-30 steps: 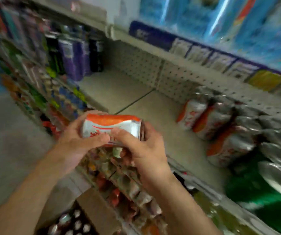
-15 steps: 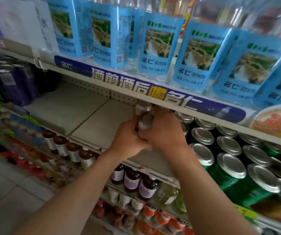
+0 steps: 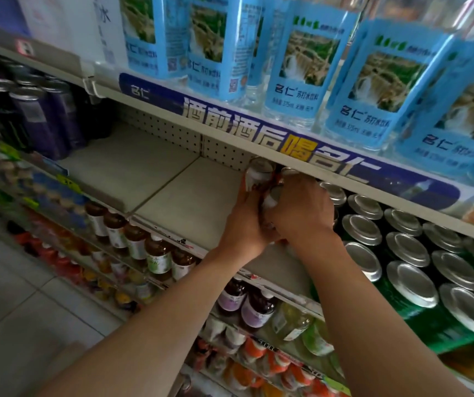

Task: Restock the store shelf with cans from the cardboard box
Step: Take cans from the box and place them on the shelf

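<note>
Head view: both hands reach into the middle shelf. The left hand and right hand each keep a curled grip round an orange-and-silver can, held upright just beside the green cans. Much of the shelf to the left lies bare, so restocking looks barely begun. The cardboard box is out of sight.

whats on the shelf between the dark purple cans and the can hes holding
Nothing: in the head view the shelf is bare board between the dark purple cans and the held can.
</note>
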Action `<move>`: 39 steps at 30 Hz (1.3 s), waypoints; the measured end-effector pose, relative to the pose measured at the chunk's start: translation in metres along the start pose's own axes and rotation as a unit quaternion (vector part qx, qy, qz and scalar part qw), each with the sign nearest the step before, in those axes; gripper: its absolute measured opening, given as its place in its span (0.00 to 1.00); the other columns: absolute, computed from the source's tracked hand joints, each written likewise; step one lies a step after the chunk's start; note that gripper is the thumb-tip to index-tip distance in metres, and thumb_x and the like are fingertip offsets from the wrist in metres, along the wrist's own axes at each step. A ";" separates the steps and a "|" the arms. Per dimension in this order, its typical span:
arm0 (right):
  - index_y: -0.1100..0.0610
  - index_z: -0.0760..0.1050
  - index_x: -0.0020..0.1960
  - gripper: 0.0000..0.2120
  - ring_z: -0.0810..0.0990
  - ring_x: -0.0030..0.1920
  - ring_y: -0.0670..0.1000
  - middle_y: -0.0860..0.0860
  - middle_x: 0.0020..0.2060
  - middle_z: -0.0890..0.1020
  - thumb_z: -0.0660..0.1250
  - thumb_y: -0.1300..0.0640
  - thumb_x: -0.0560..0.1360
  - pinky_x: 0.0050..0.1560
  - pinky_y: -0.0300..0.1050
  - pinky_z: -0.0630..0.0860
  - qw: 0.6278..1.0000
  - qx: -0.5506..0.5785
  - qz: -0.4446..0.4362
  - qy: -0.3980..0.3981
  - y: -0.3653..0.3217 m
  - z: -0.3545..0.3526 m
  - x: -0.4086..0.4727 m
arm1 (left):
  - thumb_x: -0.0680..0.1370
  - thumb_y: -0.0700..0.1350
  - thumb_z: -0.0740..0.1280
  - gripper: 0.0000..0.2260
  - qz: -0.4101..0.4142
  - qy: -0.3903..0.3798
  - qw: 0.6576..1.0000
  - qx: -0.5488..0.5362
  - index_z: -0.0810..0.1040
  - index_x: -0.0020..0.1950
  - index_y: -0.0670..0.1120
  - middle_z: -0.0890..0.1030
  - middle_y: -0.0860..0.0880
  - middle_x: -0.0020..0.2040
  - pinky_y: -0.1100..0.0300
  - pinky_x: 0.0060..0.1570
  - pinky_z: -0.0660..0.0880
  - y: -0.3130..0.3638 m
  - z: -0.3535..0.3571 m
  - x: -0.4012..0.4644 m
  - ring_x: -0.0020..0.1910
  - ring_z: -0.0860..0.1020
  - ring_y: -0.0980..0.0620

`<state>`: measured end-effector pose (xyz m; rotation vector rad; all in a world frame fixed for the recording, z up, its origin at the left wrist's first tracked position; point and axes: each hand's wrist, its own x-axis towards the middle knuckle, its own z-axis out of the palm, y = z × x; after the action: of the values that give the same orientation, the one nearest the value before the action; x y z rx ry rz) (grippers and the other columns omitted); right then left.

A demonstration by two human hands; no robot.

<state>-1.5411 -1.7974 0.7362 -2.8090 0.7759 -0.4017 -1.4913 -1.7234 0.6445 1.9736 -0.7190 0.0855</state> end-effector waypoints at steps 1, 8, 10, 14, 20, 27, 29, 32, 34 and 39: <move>0.53 0.76 0.52 0.11 0.81 0.53 0.62 0.56 0.52 0.81 0.69 0.51 0.72 0.43 0.48 0.73 1.000 0.003 0.001 0.009 0.000 0.001 0.000 | 0.64 0.60 0.67 0.32 -0.001 -0.004 1.000 0.006 0.71 0.67 0.52 0.76 0.43 0.64 0.75 0.35 0.68 -0.001 0.001 0.001 0.52 0.79 0.47; 0.54 0.74 0.59 0.15 0.81 0.51 0.60 0.55 0.53 0.79 0.69 0.53 0.73 0.43 0.48 0.76 0.996 -0.005 -0.063 0.067 -0.013 -0.011 -0.030 | 0.73 0.54 0.66 0.10 -0.023 -0.017 0.998 -0.062 0.75 0.51 0.53 0.79 0.55 0.45 0.66 0.38 0.70 0.014 -0.011 -0.010 0.42 0.77 0.63; 0.53 0.77 0.55 0.12 0.81 0.46 0.54 0.52 0.50 0.80 0.68 0.52 0.73 0.42 0.47 0.78 0.974 0.099 -0.146 0.146 -0.028 -0.011 -0.052 | 0.76 0.45 0.66 0.03 -0.033 -0.018 0.999 -0.027 0.75 0.48 0.53 0.76 0.60 0.39 0.69 0.34 0.66 0.001 -0.030 -0.015 0.37 0.73 0.64; 0.52 0.80 0.41 0.04 0.79 0.36 0.43 0.43 0.34 0.80 0.69 0.55 0.74 0.36 0.39 0.75 0.883 0.395 -0.244 0.076 -0.081 0.022 -0.099 | 0.76 0.43 0.65 0.04 -0.126 0.112 0.986 0.016 0.77 0.49 0.51 0.78 0.60 0.39 0.71 0.38 0.72 -0.059 -0.098 -0.069 0.39 0.77 0.66; 0.57 0.76 0.45 0.07 0.75 0.28 0.48 0.50 0.33 0.79 0.72 0.55 0.74 0.26 0.38 0.69 0.811 0.312 -0.194 -0.456 -0.140 0.244 -0.173 | 0.65 0.51 0.73 0.14 -0.458 0.125 0.879 0.038 0.80 0.45 0.45 0.84 0.46 0.42 0.63 0.42 0.76 -0.205 -0.167 -0.277 0.40 0.81 0.52; 0.56 0.76 0.38 0.07 0.81 0.44 0.53 0.55 0.40 0.83 0.72 0.58 0.73 0.40 0.44 0.72 0.767 0.036 -0.304 -0.564 -0.133 0.521 -0.264 | 0.67 0.59 0.65 0.19 -0.625 0.051 0.778 0.041 0.80 0.46 0.45 0.83 0.44 0.46 0.59 0.43 0.69 -0.412 -0.094 -0.479 0.49 0.81 0.43; 0.54 0.73 0.33 0.12 0.78 0.45 0.52 0.53 0.37 0.80 0.73 0.55 0.72 0.41 0.45 0.71 0.760 0.019 -0.331 -0.559 -0.141 0.588 -0.284 | 0.67 0.60 0.65 0.23 -0.621 0.074 0.779 0.029 0.80 0.48 0.42 0.82 0.44 0.46 0.60 0.44 0.67 -0.460 -0.067 -0.509 0.49 0.80 0.44; 0.56 0.76 0.40 0.11 0.80 0.47 0.53 0.55 0.41 0.81 0.75 0.50 0.70 0.41 0.44 0.71 0.761 0.011 -0.323 -0.563 -0.153 0.684 -0.315 | 0.70 0.48 0.74 0.20 -0.621 0.099 0.777 0.025 0.77 0.58 0.40 0.80 0.43 0.56 0.62 0.49 0.66 -0.518 -0.034 -0.534 0.57 0.78 0.44; 0.59 0.77 0.52 0.19 0.81 0.55 0.57 0.57 0.49 0.81 0.76 0.49 0.68 0.45 0.45 0.73 0.768 0.018 -0.306 -0.562 -0.157 0.738 -0.332 | 0.70 0.46 0.75 0.23 -0.622 0.105 0.775 0.031 0.75 0.62 0.41 0.79 0.44 0.59 0.61 0.51 0.69 -0.557 -0.017 -0.542 0.59 0.77 0.45; 0.62 0.65 0.69 0.39 0.73 0.66 0.60 0.60 0.67 0.72 0.79 0.47 0.67 0.62 0.49 0.72 0.800 0.029 -0.284 -0.527 -0.169 0.850 -0.364 | 0.64 0.56 0.72 0.30 -0.624 0.110 0.773 0.022 0.74 0.63 0.45 0.79 0.44 0.57 0.50 0.55 0.78 -0.649 0.013 -0.562 0.53 0.80 0.45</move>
<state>-1.4980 -1.3637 -0.0960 -2.5156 -0.3246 0.9918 -1.6190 -1.2674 -0.0716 2.0602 0.8373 -0.4676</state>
